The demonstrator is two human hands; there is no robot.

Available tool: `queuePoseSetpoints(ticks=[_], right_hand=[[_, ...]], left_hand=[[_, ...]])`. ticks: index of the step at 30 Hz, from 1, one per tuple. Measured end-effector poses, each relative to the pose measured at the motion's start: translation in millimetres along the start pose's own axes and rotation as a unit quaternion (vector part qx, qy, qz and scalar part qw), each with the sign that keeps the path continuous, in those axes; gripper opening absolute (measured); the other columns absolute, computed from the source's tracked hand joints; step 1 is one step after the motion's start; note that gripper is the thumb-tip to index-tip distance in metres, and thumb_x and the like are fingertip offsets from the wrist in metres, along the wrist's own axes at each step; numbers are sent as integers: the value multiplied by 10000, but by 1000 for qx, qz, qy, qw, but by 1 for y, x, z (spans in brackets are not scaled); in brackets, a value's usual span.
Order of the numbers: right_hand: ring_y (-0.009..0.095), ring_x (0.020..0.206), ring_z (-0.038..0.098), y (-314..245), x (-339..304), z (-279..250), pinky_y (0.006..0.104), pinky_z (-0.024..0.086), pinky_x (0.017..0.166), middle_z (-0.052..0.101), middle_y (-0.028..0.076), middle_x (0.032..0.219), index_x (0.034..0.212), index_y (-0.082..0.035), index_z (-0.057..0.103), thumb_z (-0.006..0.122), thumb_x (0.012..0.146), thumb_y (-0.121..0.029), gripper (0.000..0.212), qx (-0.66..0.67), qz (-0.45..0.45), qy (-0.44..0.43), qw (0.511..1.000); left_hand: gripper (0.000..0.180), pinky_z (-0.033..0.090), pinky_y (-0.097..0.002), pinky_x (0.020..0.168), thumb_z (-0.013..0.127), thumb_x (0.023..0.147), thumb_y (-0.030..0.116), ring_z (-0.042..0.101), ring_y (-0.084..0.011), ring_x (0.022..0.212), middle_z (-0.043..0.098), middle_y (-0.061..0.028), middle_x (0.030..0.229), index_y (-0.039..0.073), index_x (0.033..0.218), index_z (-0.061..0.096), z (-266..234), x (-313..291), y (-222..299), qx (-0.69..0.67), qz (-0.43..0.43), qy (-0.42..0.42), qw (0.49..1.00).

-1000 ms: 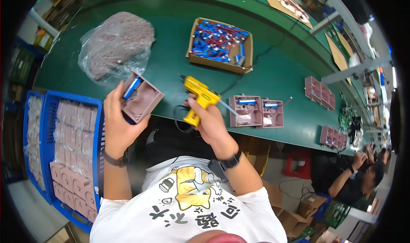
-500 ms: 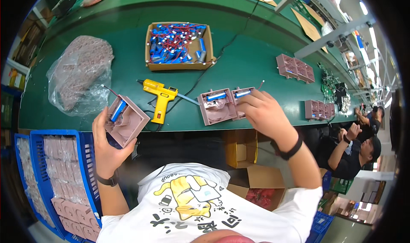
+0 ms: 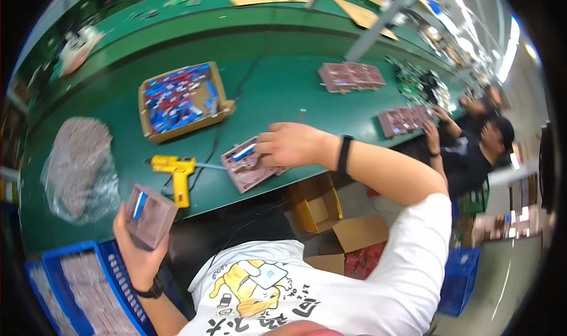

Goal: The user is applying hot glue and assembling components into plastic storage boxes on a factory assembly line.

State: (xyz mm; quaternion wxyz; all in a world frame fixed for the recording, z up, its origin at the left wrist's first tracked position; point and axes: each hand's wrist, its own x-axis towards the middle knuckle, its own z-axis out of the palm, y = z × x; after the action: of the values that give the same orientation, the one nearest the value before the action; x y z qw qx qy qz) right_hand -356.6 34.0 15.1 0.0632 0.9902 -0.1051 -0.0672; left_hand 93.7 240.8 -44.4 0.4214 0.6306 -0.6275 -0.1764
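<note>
My left hand is closed around a dusty-pink plastic housing, held at the table's front edge with its hollow side showing. A blue cylindrical battery lies inside it. My right hand reaches over a second pink housing on the table, fingers bent down onto its right part; the fingertips are partly hidden. Another blue battery sits in that housing. A thin lead end rises beyond my right hand. Between the two housings lies a yellow glue gun, its pale glue stick pointing at the second housing.
A cardboard box of blue batteries with red wires stands farther back. A clear bag of pink parts is at left. More pink housings sit at right, near co-workers. A blue crate stands below left.
The whole view has swung, shifting the table and its things leftward and tilting them. My left hand still holds its housing, and my right hand stays at the second one.
</note>
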Motion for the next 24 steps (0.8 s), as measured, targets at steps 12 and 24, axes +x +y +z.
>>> queuePoseSetpoints(ticks=[12, 24], right_hand=[[246, 1061, 737, -6, -28, -3, 425, 594, 880, 698, 13, 1019, 877, -199, 768, 786, 867, -234, 41, -22, 133, 71, 988], [397, 831, 816, 72, -214, 10, 480, 659, 765, 838, 202, 953, 901, -13, 833, 847, 790, -224, 239, 147, 772, -103, 610]], left_hand=[[1186, 392, -495, 1292, 950, 695, 93, 527, -383, 1518, 539, -187, 1613, 67, 1757, 421, -5, 15, -1, 21, 24, -6, 999], [1191, 372, -503, 1314, 944, 700, 100, 487, -385, 1578, 495, -195, 1693, 68, 1764, 410, 1, 27, -15, -22, 15, -10, 1000]])
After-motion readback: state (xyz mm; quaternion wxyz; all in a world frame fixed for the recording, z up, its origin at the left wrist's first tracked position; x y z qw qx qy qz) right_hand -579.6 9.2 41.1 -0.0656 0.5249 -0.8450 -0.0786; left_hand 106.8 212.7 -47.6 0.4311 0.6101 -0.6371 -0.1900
